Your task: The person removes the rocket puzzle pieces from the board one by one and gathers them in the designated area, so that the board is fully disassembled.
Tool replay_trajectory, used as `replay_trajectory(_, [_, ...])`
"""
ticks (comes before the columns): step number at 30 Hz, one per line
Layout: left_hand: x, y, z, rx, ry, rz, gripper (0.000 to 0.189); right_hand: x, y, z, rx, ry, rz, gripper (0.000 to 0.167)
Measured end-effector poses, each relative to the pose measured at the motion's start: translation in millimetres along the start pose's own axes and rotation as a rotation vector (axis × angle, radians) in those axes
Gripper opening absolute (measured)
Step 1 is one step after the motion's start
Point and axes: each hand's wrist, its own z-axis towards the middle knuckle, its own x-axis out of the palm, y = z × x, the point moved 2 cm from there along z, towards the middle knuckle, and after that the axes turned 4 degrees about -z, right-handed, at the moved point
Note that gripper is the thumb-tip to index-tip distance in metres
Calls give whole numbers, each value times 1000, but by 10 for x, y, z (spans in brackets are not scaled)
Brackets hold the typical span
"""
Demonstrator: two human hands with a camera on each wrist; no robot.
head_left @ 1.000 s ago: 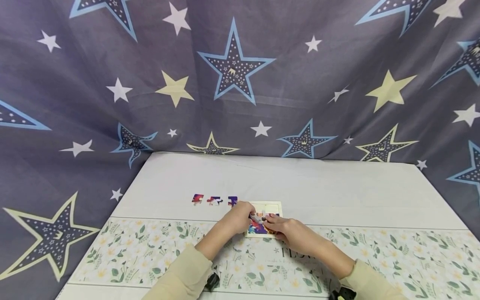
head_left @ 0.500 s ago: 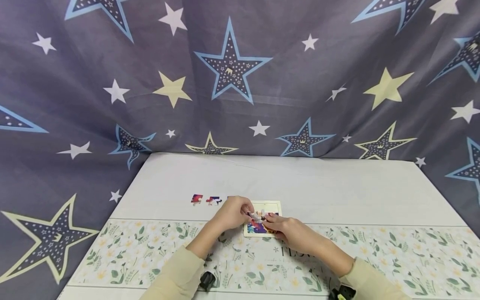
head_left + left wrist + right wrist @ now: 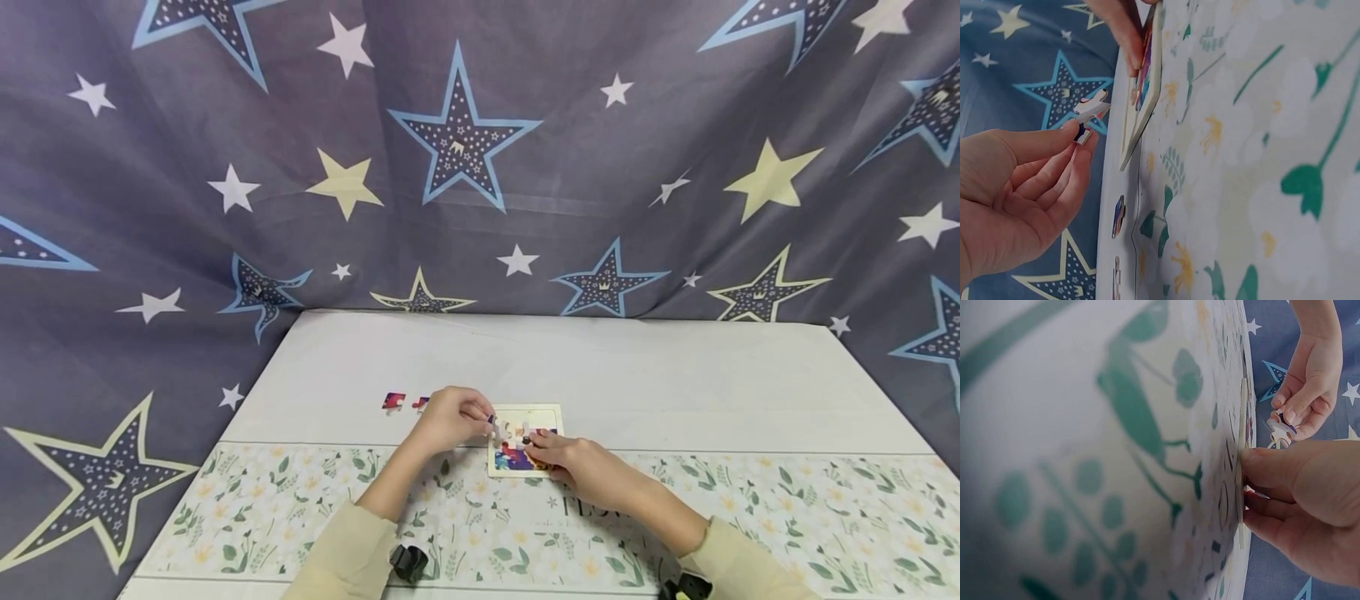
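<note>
My left hand (image 3: 450,422) pinches a jigsaw piece (image 3: 1091,107) between thumb and fingertips, raised just off the left edge of the puzzle tray (image 3: 559,417). The piece is mostly white and grey with a dark blue part. Inside the pale-rimmed tray, colourful joined pieces (image 3: 517,458) fill the near part, and the far part shows bare cream backing. My right hand (image 3: 588,471) rests on the tray's right side, its extended fingers touching the picture. In the right wrist view, its thumb and fingertips meet the tray, and the left hand's piece shows beyond.
Left of the tray lie loose jigsaw pieces, one red and purple (image 3: 393,402) and another (image 3: 421,404) partly behind my left hand. A white and floral cloth (image 3: 315,500) covers the table. A star-patterned curtain (image 3: 480,233) hangs along the back and sides.
My left hand has moved left and slightly up from over the puzzle, taking the pinched jigsaw piece along, and now covers some loose pieces. My right hand stays on the tray.
</note>
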Motion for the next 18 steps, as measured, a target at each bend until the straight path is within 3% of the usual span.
replay_trajectory(9, [-72,109,-43,-147,-61,-57,6,-9,2,-3,-6,1,-4,43])
replay_trajectory(18, [-134,197,-116,-208,-120,-88,7,-6,1,-9,-6,3,4,43])
